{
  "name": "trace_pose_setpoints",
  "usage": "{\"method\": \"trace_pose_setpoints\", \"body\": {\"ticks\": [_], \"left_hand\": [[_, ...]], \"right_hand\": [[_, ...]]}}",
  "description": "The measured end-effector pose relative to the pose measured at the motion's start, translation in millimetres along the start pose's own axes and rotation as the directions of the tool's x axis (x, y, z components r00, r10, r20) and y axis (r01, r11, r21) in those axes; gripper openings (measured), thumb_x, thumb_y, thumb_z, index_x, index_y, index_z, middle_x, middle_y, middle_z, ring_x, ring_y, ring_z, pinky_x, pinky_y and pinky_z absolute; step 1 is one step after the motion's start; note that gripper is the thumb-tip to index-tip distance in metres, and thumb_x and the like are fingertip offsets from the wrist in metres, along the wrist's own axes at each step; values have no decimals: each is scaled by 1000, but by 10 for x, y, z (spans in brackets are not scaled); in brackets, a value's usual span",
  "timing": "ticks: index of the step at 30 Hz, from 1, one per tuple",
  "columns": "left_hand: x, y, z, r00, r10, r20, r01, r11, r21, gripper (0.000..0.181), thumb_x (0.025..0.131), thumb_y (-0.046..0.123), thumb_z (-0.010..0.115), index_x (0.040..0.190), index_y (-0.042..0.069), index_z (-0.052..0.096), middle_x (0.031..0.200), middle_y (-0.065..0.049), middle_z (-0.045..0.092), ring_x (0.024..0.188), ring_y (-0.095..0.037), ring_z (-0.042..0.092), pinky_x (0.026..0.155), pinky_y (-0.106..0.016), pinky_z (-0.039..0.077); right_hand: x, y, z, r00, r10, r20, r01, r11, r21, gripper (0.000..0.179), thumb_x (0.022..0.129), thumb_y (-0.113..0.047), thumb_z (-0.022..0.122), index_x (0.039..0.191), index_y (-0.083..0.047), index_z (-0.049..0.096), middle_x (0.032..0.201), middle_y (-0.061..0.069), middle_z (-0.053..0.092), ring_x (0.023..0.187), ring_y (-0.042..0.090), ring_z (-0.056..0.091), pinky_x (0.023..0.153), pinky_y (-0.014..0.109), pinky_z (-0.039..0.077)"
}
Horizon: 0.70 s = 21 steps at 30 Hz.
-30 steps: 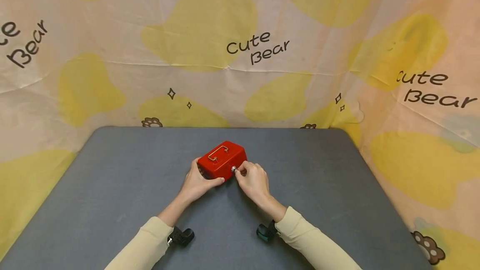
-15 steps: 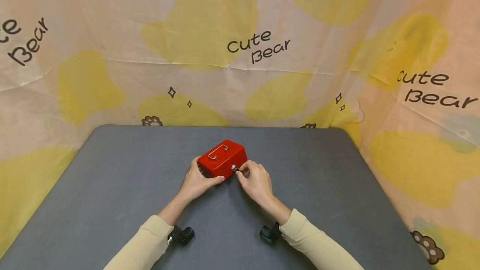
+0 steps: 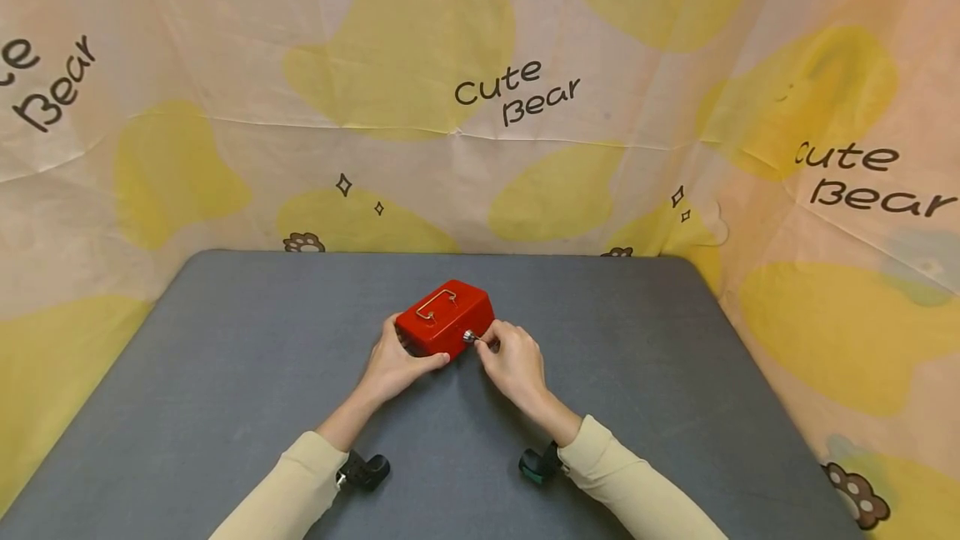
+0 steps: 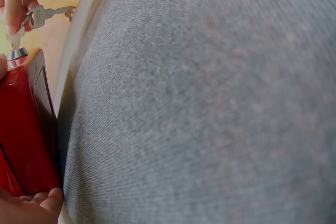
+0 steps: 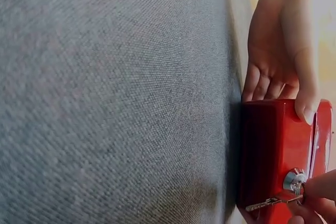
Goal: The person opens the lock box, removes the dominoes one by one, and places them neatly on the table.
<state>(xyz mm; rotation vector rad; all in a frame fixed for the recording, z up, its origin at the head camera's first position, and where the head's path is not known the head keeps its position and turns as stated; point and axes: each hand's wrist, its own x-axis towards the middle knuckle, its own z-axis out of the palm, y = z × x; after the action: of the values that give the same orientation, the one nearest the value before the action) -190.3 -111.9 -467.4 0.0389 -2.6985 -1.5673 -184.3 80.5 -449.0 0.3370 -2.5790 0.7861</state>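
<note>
A red metal cash box (image 3: 457,307) with a thin wire handle (image 3: 437,305) on its lid stands near the middle of the table, turned at an angle. Its lid is down. My left hand (image 3: 393,365) grips the box's left end, thumb on the front face and fingers round the side. At the silver lock (image 5: 295,178) on the front, my right hand (image 3: 513,361) pinches a key (image 4: 16,39) that stands in the lock. A second key (image 4: 42,17) dangles from the same ring. The right fingertips hide part of the pinched key.
The grey cloth-covered table (image 3: 247,357) reaches to a patterned fabric backdrop (image 3: 405,65) at the back and sides. Black wrist cameras (image 3: 365,472) are strapped under both forearms.
My right hand has shifted slightly to the right and its fingers have turned a little at the lock, showing more of it. My left hand and the box stay nearly still.
</note>
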Motion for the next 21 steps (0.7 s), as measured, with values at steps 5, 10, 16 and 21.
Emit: {"method": "trace_pose_setpoints", "body": {"ticks": [5, 10, 16, 21], "left_hand": [[3, -4, -1, 1000, 6, 3, -6, 1000, -3, 95, 56, 45, 77, 126, 7, 25, 117, -9, 46, 104, -22, 47, 86, -41, 40], [11, -7, -8, 1000, -2, 5, 2, 1000, -8, 95, 56, 44, 77, 126, 8, 25, 117, -9, 45, 104, -22, 47, 86, -41, 40], [11, -6, -13, 1000, -1, 9, 1, 1000, -7, 95, 56, 44, 77, 127, 8, 24, 118, -8, 45, 105, -22, 47, 86, -41, 40], [15, -9, -12, 1000, 0, 10, 0, 1000, -2, 96, 56, 45, 77, 127, 8, 25, 118, -8, 45, 105, -22, 47, 86, -41, 40]], "right_hand": [[16, -8, 13, 1000, 25, 20, -25, 1000, 8, 14, 72, -18, 68, 63, -21, 58, 56, -11, 48, 53, 6, 40, 48, 20, 33], [31, -13, 13, 999, 30, 31, -30, 1000, 7, 13, 73, -19, 68, 64, -21, 58, 56, -10, 48, 52, 6, 39, 47, 20, 33], [52, -13, -6, 997, 39, 61, -39, 999, 9, 13, 74, -20, 67, 63, -20, 59, 54, -11, 49, 48, 5, 39, 44, 19, 33], [74, -25, -38, 993, 62, 101, -64, 998, 21, 14, 75, -23, 65, 63, -20, 59, 53, -11, 50, 44, 4, 40, 40, 18, 33]]}}
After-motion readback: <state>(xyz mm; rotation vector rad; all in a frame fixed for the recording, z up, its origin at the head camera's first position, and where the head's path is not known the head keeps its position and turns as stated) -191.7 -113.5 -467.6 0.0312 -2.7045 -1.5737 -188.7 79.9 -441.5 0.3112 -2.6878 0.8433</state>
